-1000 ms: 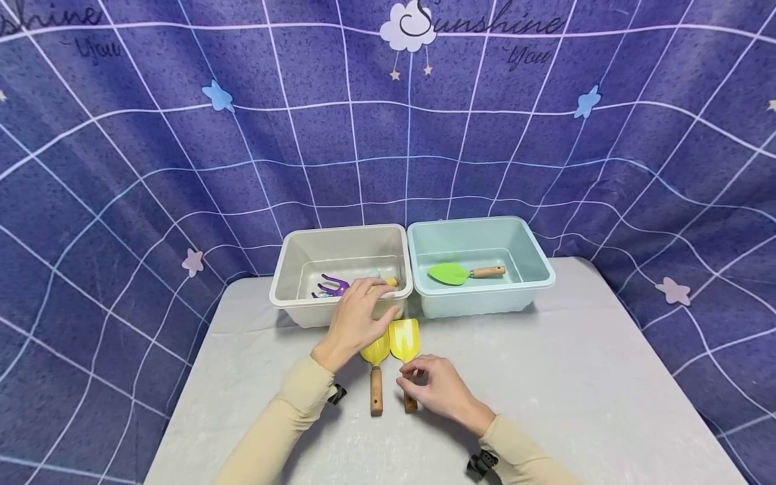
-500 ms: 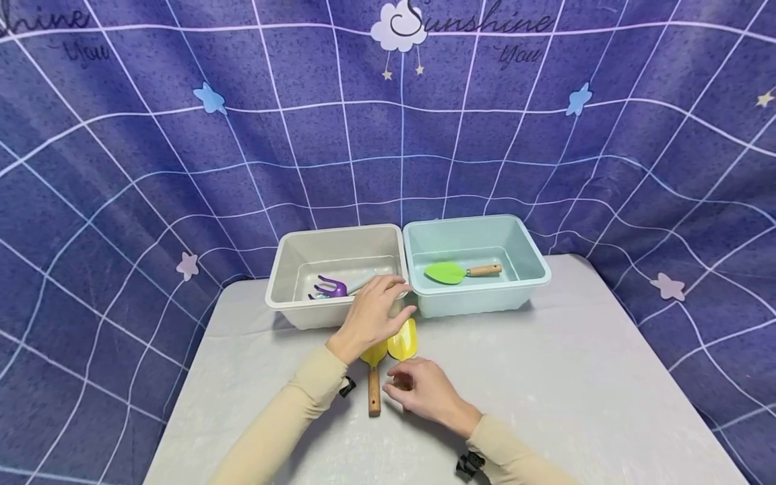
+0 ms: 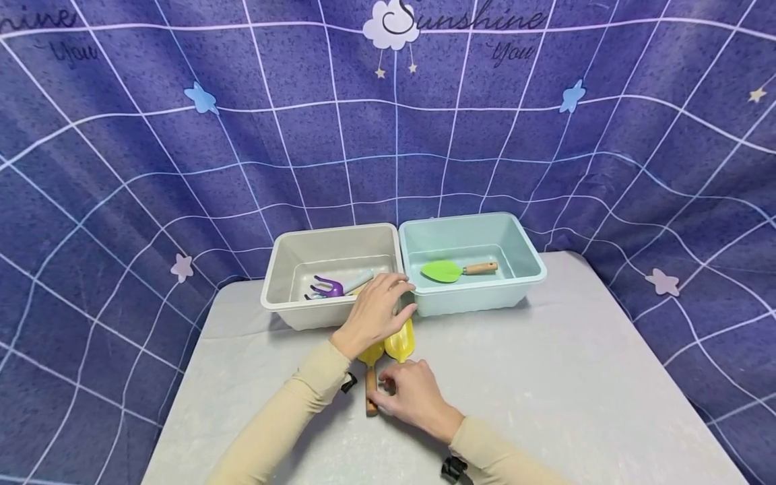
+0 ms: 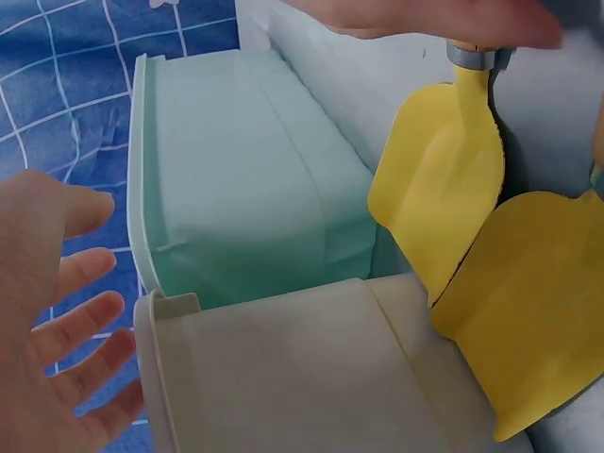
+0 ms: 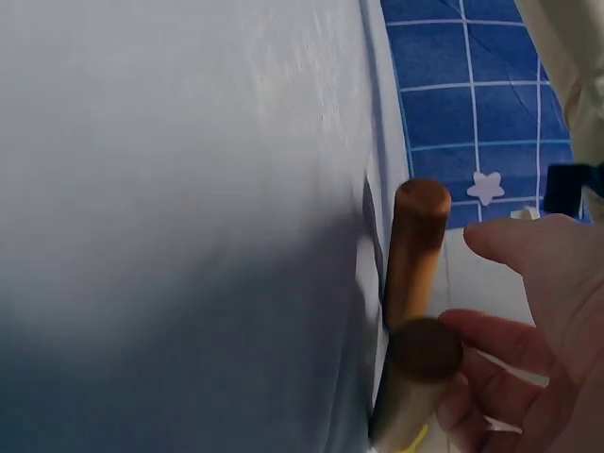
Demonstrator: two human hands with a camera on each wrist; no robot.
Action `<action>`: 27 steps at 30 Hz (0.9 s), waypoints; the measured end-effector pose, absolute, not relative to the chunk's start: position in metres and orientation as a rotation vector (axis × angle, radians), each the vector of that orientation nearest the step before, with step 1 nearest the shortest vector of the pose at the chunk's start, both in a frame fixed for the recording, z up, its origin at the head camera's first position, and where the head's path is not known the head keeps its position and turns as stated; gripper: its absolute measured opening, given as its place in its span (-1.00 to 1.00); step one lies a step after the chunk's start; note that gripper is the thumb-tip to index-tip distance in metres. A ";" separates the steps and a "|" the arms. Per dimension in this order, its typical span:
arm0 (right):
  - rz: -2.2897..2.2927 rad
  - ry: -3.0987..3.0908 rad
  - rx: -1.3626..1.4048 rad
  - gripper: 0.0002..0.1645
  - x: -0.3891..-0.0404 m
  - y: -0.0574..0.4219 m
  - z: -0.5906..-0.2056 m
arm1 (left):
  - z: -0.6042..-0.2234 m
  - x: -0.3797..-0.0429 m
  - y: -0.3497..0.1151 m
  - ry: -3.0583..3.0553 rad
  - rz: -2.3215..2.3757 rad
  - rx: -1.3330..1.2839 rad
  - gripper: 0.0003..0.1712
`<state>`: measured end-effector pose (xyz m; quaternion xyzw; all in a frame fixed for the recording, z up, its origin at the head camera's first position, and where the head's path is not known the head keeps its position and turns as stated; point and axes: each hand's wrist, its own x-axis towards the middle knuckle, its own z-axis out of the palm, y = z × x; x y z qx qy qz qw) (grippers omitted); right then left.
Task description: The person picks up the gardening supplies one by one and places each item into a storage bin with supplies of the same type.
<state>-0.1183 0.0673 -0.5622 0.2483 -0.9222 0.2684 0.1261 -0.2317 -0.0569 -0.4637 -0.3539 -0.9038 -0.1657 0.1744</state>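
Two yellow hand shovels lie side by side on the table, blades away from me. The left one's wooden handle (image 3: 371,377) shows in the head view, while the right one's handle is hidden beneath my right hand (image 3: 415,394), leaving its yellow blade (image 3: 401,341) visible. My right hand hovers over the handles, thumb and fingers apart. In the right wrist view its fingers are beside the nearer wooden handle (image 5: 420,363). My left hand (image 3: 377,306) is at the front right corner of the grey bin (image 3: 303,311), fingers spread, near the rim in the left wrist view.
Inside the grey bin are a purple hand fork (image 3: 327,288) and a pale blue handle (image 3: 359,279). The light blue bin (image 3: 479,302) stands close on its right, holding a green trowel (image 3: 442,271). A blue patterned curtain (image 3: 339,135) hangs behind.
My right hand has moved left, from the right shovel's handle toward the left one's. My left hand has shifted right along the grey bin's front, uncovering more of the tools inside.
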 end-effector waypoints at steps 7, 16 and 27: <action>0.616 -2.734 0.614 -0.40 -0.113 0.050 -0.563 | -0.466 -0.233 -0.055 -2.561 -0.477 -1.007 -0.58; 0.438 -2.796 0.447 -0.39 -0.108 0.037 -0.560 | -0.467 -0.233 -0.056 -2.540 -0.497 -1.014 -0.59; 0.328 -2.782 0.381 -0.50 -0.108 0.049 -0.558 | -0.468 -0.235 -0.058 -2.517 -0.497 -1.025 -0.62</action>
